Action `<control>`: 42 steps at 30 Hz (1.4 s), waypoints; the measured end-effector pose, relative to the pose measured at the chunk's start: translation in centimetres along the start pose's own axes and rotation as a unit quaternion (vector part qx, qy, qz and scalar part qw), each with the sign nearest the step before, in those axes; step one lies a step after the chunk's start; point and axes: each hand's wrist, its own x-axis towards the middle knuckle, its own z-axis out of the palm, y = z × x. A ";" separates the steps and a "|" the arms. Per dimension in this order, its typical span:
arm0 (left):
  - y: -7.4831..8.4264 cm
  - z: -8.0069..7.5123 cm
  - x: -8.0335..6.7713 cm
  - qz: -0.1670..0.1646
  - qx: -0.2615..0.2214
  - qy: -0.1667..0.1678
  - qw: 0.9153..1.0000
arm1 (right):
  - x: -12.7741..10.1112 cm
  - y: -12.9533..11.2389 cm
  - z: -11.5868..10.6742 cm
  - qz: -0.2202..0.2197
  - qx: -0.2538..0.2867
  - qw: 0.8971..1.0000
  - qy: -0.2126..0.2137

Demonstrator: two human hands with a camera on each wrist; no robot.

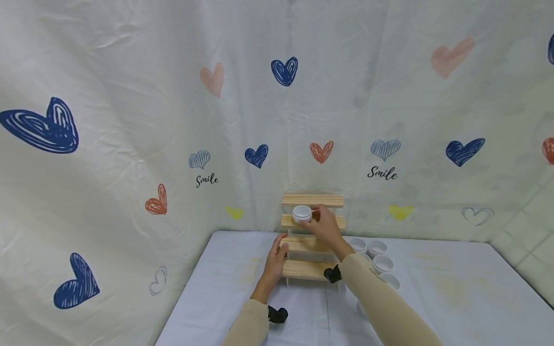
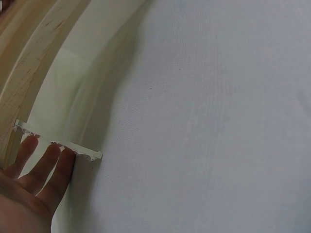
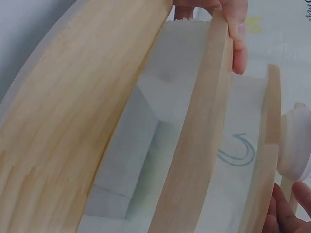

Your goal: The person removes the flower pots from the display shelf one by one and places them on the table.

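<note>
A small wooden tiered shelf (image 1: 312,200) stands at the back of the table. My right hand (image 1: 312,215) grips a small white jar (image 1: 302,213) at the left part of the second tier from the top. The jar (image 3: 296,141) shows at the right edge of the right wrist view, above my right fingers (image 3: 286,213). My left hand (image 1: 280,242) rests against the left end of the third tier, its thumb (image 3: 238,34) lying along that slat's edge. Its straight fingers (image 2: 43,165) touch the shelf's white side support (image 2: 63,144).
Several more white jars (image 1: 376,247) stand on the table just right of the shelf. A pale cloth (image 1: 433,283) covers the table, and a heart-printed curtain (image 1: 259,120) hangs close behind and to the left. The table's left edge (image 1: 186,298) is near my left arm.
</note>
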 end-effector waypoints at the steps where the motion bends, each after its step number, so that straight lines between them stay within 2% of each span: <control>1: 0.0 0.0 0.0 -0.001 -0.002 0.001 1.000 | 0.1 0.0 0.1 0.001 -0.003 1.000 0.001; 8: -0.3 0.1 0.3 0.002 0.002 0.003 1.000 | 0.3 -0.2 0.5 0.009 -0.022 1.000 0.010; 16: -3.4 0.8 2.1 0.004 0.018 0.027 0.999 | 0.2 -0.4 0.3 0.023 -0.011 1.000 0.012; 19: -3.1 0.8 1.9 0.004 0.015 0.024 1.000 | 0.3 -0.3 0.3 0.021 -0.008 1.000 0.012; 26: -0.4 0.3 0.6 0.002 0.000 0.005 1.000 | 0.0 0.2 0.2 0.009 0.007 1.000 0.010; 29: -0.3 0.3 0.5 0.005 0.004 0.002 1.000 | -0.2 0.4 0.1 0.005 0.010 1.000 0.013; 37: -3.7 0.8 1.9 0.001 0.016 0.027 1.000 | -0.7 0.9 0.1 0.000 0.007 1.000 0.009; 42: -4.2 0.7 1.9 0.004 0.026 0.035 0.999 | -1.1 0.9 0.1 -0.001 0.009 1.000 0.007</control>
